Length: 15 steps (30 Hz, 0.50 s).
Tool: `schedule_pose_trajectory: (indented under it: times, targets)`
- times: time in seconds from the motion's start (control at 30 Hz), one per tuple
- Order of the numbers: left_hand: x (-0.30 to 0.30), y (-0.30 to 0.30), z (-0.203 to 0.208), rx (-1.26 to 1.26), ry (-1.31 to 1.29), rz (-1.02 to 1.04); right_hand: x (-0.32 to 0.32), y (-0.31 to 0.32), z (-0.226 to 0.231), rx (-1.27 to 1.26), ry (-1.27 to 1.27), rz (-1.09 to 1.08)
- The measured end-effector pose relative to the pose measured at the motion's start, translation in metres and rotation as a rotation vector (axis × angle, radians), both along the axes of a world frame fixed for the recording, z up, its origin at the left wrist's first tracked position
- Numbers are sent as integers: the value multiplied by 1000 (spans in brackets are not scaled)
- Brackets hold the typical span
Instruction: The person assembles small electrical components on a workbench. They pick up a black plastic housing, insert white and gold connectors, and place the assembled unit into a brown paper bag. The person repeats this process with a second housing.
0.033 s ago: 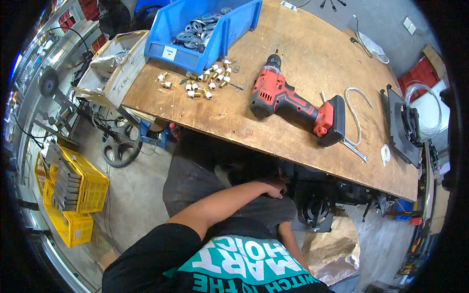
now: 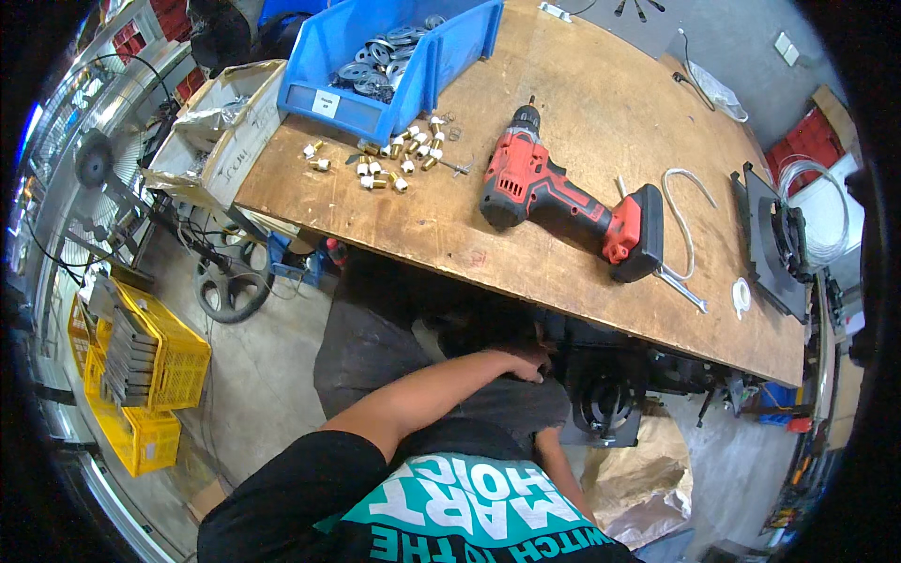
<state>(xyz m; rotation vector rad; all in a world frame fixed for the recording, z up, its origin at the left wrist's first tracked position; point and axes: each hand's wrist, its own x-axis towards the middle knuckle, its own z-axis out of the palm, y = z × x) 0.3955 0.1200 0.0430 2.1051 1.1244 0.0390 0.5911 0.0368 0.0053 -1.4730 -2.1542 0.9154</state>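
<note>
My left hand reaches across my lap to my right thigh, just below the table's front edge. Its fingers are curled in, and whatever they hold is lost in shadow. Close by, under the table, is a black panel with a round opening. My right forearm goes down beside my thigh, and the hand at its end is hidden. On the wooden table above lies a red and black cordless drill. Several small brass fittings with white ends are scattered to its left.
A blue bin of metal rings stands at the table's far left, beside a divided box. To the right are a white cable, a tape roll and a black frame. Yellow crates and brown paper are on the floor.
</note>
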Motion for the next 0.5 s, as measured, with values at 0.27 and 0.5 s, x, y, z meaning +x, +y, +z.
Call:
schedule_pose_trajectory:
  times: [0.27,0.5]
  targets:
    - [18,-3,-10,-70,45,145,11,-9,9,-42,90,10]
    - [17,-12,-10,-67,13,273,28,-10,4,-12,-88,218]
